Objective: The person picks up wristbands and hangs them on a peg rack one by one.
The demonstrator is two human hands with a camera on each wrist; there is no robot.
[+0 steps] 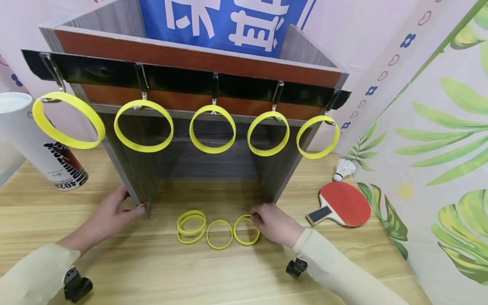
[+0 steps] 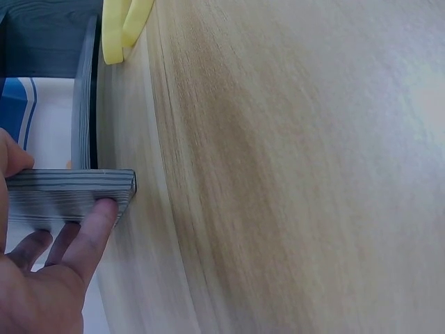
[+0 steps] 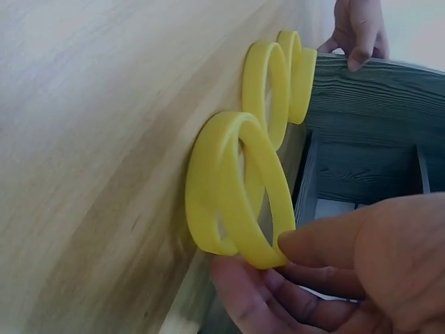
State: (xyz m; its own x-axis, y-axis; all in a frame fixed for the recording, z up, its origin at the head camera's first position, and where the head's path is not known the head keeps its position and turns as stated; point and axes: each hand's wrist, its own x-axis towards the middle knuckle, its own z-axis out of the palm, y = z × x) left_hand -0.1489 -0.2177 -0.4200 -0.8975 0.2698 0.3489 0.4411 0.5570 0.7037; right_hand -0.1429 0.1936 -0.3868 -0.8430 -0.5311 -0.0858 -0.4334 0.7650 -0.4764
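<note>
The person's right hand [image 1: 276, 224] pinches the rim of a yellow ring [image 3: 261, 256] between thumb and fingers, with the tips nearly closed together on the thin band. That ring is tilted up over a lower ring [image 3: 203, 195] on the table [image 1: 183, 279], in front of the opening of a grey wooden stand [image 1: 213, 165]. Just beside them lies a middle ring [image 3: 254, 76], and past it an overlapping pair of rings [image 3: 304, 90].

The left hand [image 1: 108, 216] grips the front edge of the stand's left side board [image 2: 69, 181] near its foot, the thumb on one face and the fingers on the other, parted only by the board's thickness.

Above, five hanging rings [image 1: 144, 149] (all yellow too) dangle one to a metal hook [image 1: 276, 95] from a black strip [image 1: 179, 76] across the stand's front. A blue sign [image 1: 217, 21] with white lettering shows behind the top. A white tube [image 1: 42, 144] stands left of the stand; to its right, a red paddle [image 1: 347, 203] lies flat near a shuttlecock [image 1: 344, 168], beside a leaf-printed wall [image 1: 450, 135].
</note>
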